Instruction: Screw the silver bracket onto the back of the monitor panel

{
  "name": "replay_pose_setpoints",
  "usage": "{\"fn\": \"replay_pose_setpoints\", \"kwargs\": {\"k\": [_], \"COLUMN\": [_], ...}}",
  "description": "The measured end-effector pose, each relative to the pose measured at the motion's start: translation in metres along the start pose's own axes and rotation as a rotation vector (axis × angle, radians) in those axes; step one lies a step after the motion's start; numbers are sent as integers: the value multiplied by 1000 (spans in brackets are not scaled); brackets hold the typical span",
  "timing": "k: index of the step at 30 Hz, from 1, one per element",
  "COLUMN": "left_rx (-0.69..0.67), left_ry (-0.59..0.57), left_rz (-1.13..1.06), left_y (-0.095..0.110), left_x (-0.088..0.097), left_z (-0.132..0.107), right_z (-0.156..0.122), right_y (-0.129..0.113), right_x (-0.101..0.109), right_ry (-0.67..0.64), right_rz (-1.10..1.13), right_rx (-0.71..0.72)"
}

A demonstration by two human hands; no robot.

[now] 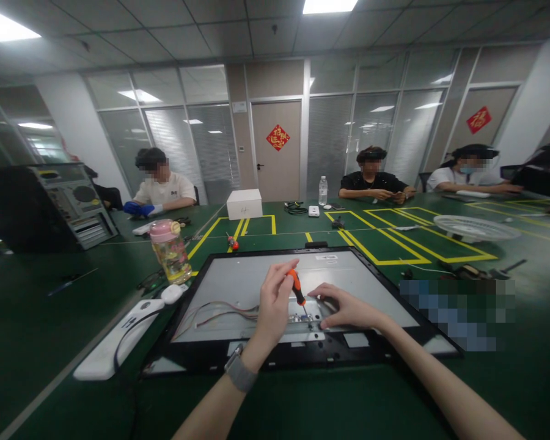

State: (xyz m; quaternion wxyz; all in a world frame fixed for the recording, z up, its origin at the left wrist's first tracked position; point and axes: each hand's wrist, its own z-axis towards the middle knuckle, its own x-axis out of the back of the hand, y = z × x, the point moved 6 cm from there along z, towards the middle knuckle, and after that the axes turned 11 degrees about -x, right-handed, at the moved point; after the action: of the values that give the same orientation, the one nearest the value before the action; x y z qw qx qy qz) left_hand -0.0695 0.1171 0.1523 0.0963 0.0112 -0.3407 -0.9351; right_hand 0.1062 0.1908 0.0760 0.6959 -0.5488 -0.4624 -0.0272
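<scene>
An orange and black screwdriver (296,286) is in my left hand (275,299), which is closed around its handle. The shaft leans down to the small circuit board (305,318) on the metal bracket (318,308) at the panel's lower middle. My right hand (348,307) rests at the bracket's right side, thumb and fingers apart and curved around the work spot. Beneath both hands the display panel (371,281) lies back side up, with a grey metal back and a black frame. Thin cables (220,307) run left from the board.
Left of the panel are a white power strip (119,342), a pink-lidded bottle (169,250) and an open computer case (73,208). A white box (244,204), a water bottle (322,190) and a clear round tray (474,227) stand farther back. Several people sit across the table.
</scene>
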Motion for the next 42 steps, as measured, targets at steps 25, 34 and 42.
{"fn": "replay_pose_setpoints", "kwargs": {"k": [25,34,42], "left_rx": [-100,-127,-83], "left_ry": [-19,26,-13], "left_rz": [153,201,64], "left_y": [9,13,7], "left_x": [1,1,-1], "left_z": [-2,-2,-2], "right_z": [1,1,1], "right_y": [4,3,5], "right_x": [-1,0,-1], "right_ry": [-8,-3,-9], "right_rz": [-5,-4,-6], "right_rx": [5,11,19]}}
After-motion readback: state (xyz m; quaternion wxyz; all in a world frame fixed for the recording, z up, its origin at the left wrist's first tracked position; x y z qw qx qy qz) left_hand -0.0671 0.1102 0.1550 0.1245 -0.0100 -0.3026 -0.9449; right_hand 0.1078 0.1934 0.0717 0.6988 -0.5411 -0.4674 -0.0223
